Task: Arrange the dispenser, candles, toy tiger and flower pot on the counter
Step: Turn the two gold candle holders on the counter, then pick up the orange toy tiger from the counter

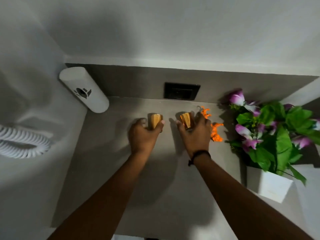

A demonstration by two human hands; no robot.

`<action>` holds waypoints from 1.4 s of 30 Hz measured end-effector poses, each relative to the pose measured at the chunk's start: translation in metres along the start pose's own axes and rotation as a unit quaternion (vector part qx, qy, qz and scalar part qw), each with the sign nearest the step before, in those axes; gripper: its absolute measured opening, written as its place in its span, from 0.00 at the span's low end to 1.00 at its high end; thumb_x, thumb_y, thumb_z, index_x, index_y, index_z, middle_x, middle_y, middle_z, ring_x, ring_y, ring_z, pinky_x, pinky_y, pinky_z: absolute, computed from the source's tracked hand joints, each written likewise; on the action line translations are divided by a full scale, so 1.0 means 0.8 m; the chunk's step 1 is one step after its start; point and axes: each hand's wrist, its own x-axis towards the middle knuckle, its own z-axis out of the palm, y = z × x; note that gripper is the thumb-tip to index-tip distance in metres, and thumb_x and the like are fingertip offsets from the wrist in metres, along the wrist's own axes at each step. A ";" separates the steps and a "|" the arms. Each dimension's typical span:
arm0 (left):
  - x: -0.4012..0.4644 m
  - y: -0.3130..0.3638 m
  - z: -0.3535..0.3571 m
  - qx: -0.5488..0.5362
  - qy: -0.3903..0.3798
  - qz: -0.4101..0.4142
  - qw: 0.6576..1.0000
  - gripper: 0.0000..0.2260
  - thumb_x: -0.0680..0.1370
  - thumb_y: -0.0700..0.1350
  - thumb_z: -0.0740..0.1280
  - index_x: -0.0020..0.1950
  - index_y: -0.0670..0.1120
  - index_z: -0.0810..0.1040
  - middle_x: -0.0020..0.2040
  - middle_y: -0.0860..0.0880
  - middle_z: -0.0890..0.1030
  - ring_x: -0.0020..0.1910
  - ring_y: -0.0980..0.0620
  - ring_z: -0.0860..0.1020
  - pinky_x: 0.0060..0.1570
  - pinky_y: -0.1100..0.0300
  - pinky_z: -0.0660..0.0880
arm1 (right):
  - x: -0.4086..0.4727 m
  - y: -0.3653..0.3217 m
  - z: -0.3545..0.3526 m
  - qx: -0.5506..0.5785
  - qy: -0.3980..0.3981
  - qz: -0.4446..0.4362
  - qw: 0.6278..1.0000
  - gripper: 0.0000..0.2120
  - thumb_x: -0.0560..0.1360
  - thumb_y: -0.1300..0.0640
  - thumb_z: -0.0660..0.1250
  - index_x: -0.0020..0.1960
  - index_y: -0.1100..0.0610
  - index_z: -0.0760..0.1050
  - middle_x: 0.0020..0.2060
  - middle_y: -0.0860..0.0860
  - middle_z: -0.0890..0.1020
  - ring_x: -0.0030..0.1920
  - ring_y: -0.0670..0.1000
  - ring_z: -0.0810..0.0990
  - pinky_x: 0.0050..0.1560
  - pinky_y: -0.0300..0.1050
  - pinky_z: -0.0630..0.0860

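My left hand grips a gold candle holder at the middle of the grey counter. My right hand grips a second gold candle holder just to its right. An orange toy tiger lies right behind my right hand, partly hidden by it. A white cylindrical dispenser stands at the back left corner. A white square flower pot with purple flowers and green leaves stands at the right edge.
A black wall socket sits on the back panel above the counter. A white coiled hose hangs at the far left. White walls close the counter at the back and left.
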 end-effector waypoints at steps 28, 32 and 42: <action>-0.096 -0.059 0.045 0.328 -0.097 0.275 0.899 0.43 0.84 0.72 0.48 0.90 0.48 0.45 0.91 0.43 0.48 0.90 0.44 0.43 0.88 0.40 0.47 | -0.012 0.103 -0.037 0.007 0.085 -0.002 0.996 0.13 0.78 0.59 0.77 0.58 0.62 0.80 0.54 0.61 0.84 0.56 0.65 0.81 0.55 0.58 0.78; -0.093 -0.058 0.045 0.354 -0.112 0.267 0.889 0.43 0.83 0.72 0.47 0.90 0.47 0.42 0.91 0.43 0.45 0.90 0.44 0.41 0.89 0.41 0.44 | -0.008 0.089 -0.039 0.132 0.153 0.048 0.978 0.11 0.77 0.54 0.79 0.53 0.61 0.84 0.42 0.51 0.87 0.40 0.42 0.83 0.44 0.39 0.77; -0.095 -0.047 0.040 0.377 -0.119 0.258 0.881 0.43 0.83 0.73 0.44 0.90 0.48 0.41 0.90 0.44 0.44 0.90 0.44 0.41 0.88 0.41 0.42 | -0.006 0.088 -0.061 0.238 0.145 0.126 0.952 0.12 0.79 0.47 0.78 0.53 0.55 0.84 0.38 0.44 0.84 0.39 0.41 0.81 0.49 0.46 0.81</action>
